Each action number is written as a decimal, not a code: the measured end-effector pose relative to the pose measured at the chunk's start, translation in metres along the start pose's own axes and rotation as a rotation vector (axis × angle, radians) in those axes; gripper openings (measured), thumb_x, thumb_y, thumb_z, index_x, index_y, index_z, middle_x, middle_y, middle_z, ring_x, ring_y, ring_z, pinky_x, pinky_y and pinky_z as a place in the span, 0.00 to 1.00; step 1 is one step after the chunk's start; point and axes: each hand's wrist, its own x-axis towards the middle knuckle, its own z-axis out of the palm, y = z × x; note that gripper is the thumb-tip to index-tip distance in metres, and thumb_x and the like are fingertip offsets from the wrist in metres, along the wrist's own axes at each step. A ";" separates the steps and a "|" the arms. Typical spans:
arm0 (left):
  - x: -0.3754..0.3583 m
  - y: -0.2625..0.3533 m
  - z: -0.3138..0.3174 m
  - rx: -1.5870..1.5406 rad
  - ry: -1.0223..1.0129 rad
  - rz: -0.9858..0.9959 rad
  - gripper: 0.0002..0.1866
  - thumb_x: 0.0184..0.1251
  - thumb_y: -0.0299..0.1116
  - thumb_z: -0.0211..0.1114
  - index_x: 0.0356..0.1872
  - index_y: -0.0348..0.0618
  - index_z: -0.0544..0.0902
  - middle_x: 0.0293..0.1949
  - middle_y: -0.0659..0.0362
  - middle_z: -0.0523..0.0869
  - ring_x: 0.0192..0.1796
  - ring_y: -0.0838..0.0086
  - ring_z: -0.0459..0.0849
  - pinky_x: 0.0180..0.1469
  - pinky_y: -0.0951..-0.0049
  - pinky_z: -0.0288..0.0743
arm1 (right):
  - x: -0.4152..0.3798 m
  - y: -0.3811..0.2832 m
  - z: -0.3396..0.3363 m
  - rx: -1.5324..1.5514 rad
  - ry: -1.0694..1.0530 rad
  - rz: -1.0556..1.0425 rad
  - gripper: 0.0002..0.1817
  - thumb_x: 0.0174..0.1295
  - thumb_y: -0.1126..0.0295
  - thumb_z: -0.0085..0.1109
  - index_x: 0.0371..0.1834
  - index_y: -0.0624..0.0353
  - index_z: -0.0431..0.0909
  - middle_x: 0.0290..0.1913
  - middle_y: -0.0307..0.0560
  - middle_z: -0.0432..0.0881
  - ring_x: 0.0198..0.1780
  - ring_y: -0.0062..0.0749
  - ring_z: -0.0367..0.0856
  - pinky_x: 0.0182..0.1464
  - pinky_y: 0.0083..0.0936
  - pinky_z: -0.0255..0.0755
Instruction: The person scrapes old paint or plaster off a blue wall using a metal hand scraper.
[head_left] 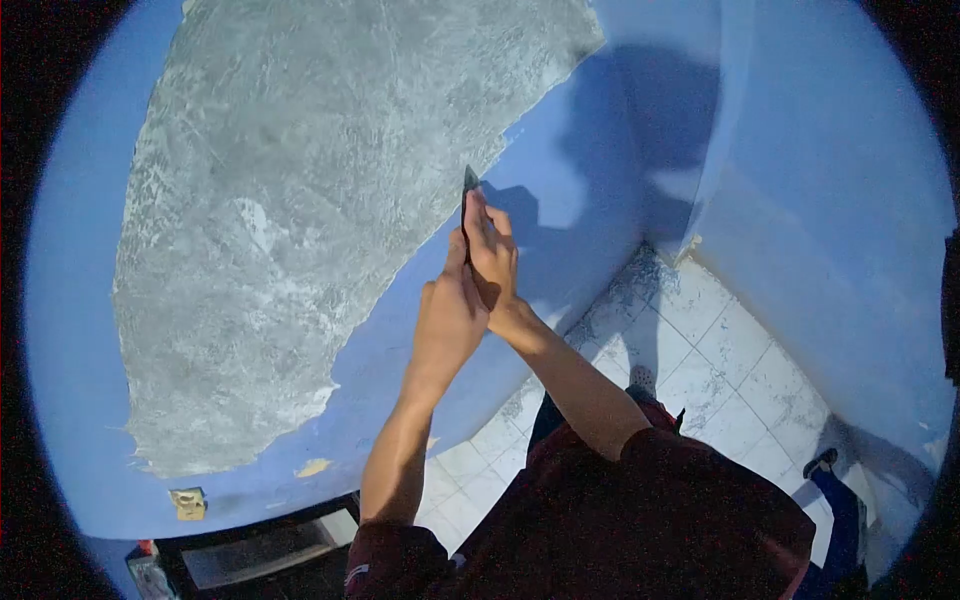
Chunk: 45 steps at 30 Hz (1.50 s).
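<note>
Both hands are together at the wall, near the edge where blue paint (440,290) meets a large bare grey patch (300,180). My left hand (450,315) is wrapped round the lower part of a thin dark scraper-like tool. Higher up, my right hand (490,250) presses along the same tool (470,178), with its fingers close to the pointed tip. The tip is at the grey surface beside the paint edge. Much of the tool is hidden by my fingers.
A second blue wall (820,200) stands on the right. Below is a tiled floor (720,340) with scattered flakes. A wall socket (188,504) and a dark-framed object (270,550) are at lower left. Another person's leg (840,500) shows at lower right.
</note>
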 end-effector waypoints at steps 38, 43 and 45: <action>0.007 -0.007 0.010 0.141 0.019 0.077 0.34 0.64 0.25 0.59 0.71 0.26 0.62 0.33 0.27 0.83 0.38 0.34 0.85 0.40 0.45 0.79 | 0.002 0.006 0.006 0.077 -0.017 0.041 0.37 0.59 0.70 0.61 0.71 0.75 0.61 0.59 0.67 0.80 0.58 0.58 0.77 0.58 0.44 0.76; 0.007 -0.005 0.009 0.041 0.033 0.177 0.34 0.65 0.26 0.60 0.71 0.25 0.62 0.33 0.28 0.83 0.38 0.34 0.85 0.38 0.44 0.78 | 0.002 0.014 0.009 0.055 0.020 0.031 0.37 0.60 0.70 0.61 0.72 0.75 0.61 0.57 0.68 0.80 0.57 0.57 0.77 0.57 0.44 0.76; 0.010 -0.007 0.016 0.106 0.024 0.144 0.34 0.65 0.26 0.60 0.71 0.26 0.62 0.33 0.28 0.83 0.38 0.34 0.84 0.38 0.44 0.78 | 0.003 0.015 0.008 0.104 0.062 0.011 0.35 0.62 0.70 0.59 0.71 0.75 0.62 0.56 0.68 0.81 0.57 0.57 0.77 0.56 0.44 0.76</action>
